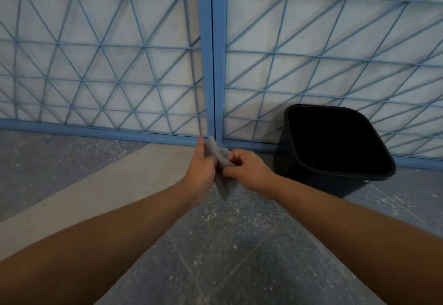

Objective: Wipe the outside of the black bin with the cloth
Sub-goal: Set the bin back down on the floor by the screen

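Note:
A grey cloth hangs between my two hands in the middle of the view. My left hand grips its upper left part, and my right hand pinches it from the right with curled fingers. The black bin stands upright on the floor to the right of my hands, against the blue panel, its open mouth dark and facing up. Neither hand touches the bin; my right hand is a short way left of its side wall.
Two blue-framed lattice panels with white backing stand upright behind the bin. The floor is speckled grey tile, with a lighter smooth strip running diagonally at the left.

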A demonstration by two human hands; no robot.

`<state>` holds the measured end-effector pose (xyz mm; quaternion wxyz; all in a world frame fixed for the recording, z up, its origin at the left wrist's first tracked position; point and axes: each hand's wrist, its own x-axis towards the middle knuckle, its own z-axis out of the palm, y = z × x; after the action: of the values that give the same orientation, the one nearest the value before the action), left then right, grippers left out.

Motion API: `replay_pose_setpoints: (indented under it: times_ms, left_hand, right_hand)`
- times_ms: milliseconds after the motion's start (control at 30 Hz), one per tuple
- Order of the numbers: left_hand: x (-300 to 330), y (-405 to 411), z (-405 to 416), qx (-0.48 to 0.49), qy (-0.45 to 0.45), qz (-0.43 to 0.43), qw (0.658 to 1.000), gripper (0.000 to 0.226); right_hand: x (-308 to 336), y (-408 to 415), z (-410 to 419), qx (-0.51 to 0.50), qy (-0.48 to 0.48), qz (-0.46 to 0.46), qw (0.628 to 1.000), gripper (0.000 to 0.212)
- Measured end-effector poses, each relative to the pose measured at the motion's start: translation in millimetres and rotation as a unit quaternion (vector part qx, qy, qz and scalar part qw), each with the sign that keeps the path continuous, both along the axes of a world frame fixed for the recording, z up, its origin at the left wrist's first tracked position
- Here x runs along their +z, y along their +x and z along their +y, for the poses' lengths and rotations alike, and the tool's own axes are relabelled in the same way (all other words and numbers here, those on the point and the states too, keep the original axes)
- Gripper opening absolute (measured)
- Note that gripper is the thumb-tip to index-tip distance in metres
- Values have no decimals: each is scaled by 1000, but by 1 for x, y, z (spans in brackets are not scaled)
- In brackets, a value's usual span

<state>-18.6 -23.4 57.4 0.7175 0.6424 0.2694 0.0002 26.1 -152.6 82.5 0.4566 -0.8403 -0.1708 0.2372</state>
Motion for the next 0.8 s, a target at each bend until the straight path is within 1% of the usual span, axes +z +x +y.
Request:
replay_pose_setpoints:
  times_ms: [33,67,100,133,167,200,267,333,367,400,467,500,533,567,633,667,733,800]
  left_hand:
    - [-6,2,7,-43,47,1,998,86]
    - [-13,5,15,-92,107,7,990,81]
    - [-17,8,23,-143,172,16,975,68]
    - [-21,10,33,-183,229,23,956,51]
    - [-22,13,42,-217,266,36,939,34]
    - [-28,16,52,-247,306,38,919,23]
    - [-32,21,68,-298,370,35,879,17]
    - [-33,28,80,-356,404,43,842,22]
    - [-32,33,85,-373,397,64,836,19]
    - [-30,38,89,-377,373,85,844,15]
    - [-35,53,96,-364,305,112,873,19]
    - [-41,60,98,-351,281,124,884,18]
    - [-46,66,99,-337,268,138,892,11]
    - [-54,71,99,-333,256,154,894,8]
    - [-75,81,98,-324,252,180,894,32]
    - [-83,86,97,-315,261,176,895,35]
    - [-104,96,97,-282,287,156,902,11]
    - [-122,107,99,-257,318,136,902,26]
  right_hand:
    - [0,3,1,36,-25,-25,999,19]
    - [0,7,3,66,-43,-45,996,20]
    - [-1,11,3,86,-56,-55,993,21]
    - [-4,16,2,96,-62,-54,992,21]
    - [-8,20,1,96,-63,-48,992,20]
    - [-15,25,1,92,-64,-42,993,18]
    - [-31,32,-2,74,-73,-37,994,17]
    - [-46,39,-3,52,-85,-14,995,20]
    - [-52,42,-3,44,-83,10,996,21]
    - [-59,44,-2,35,-73,43,996,21]
    - [-69,50,0,11,-36,114,993,21]
    - [-74,54,1,-2,-19,141,990,20]
    - [-80,59,3,-15,-11,156,988,19]
    - [-88,64,6,-30,-12,159,987,18]
    - [-108,77,12,-68,-32,144,987,18]
    - [-118,83,15,-87,-43,134,986,18]
    - [-135,96,24,-116,-60,113,985,21]
    - [-147,108,32,-141,-61,90,984,27]
